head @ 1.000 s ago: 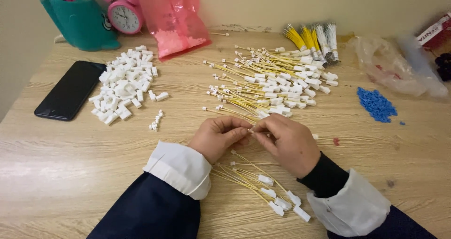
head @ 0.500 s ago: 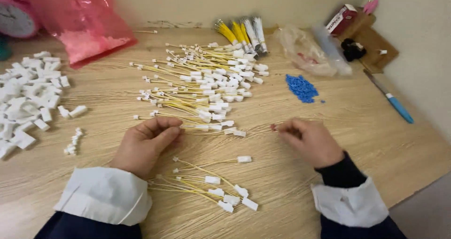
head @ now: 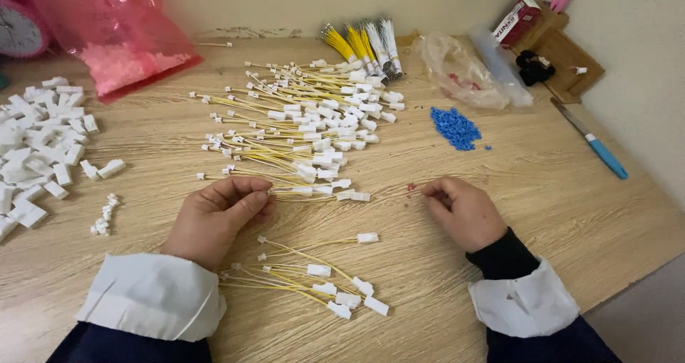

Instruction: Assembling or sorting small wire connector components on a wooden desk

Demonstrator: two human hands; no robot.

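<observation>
My left hand [head: 217, 217] rests on the wooden table [head: 542, 192] and pinches the end of a yellow wire [head: 314, 190] with white connectors, at the near edge of a big heap of such wires [head: 307, 120]. My right hand [head: 464, 209] lies to the right, fingertips curled beside some tiny red pieces [head: 411, 188]; whether it grips one I cannot tell. A smaller bunch of yellow wires with white plugs [head: 321, 281] lies between my wrists.
White plastic housings [head: 39, 149] are heaped at the left, with a small chain of them [head: 103, 217] nearby. Blue pieces [head: 455, 127] lie right of the heap. A pink bag [head: 114, 27], clear bag [head: 457, 70], wire bundles [head: 360, 42] and blue-handled tool [head: 592, 142] line the back and right.
My hands, joined over one wire a second ago, have separated. The right hand went right to the red pieces; the left stayed at the wire. The view swung to the right.
</observation>
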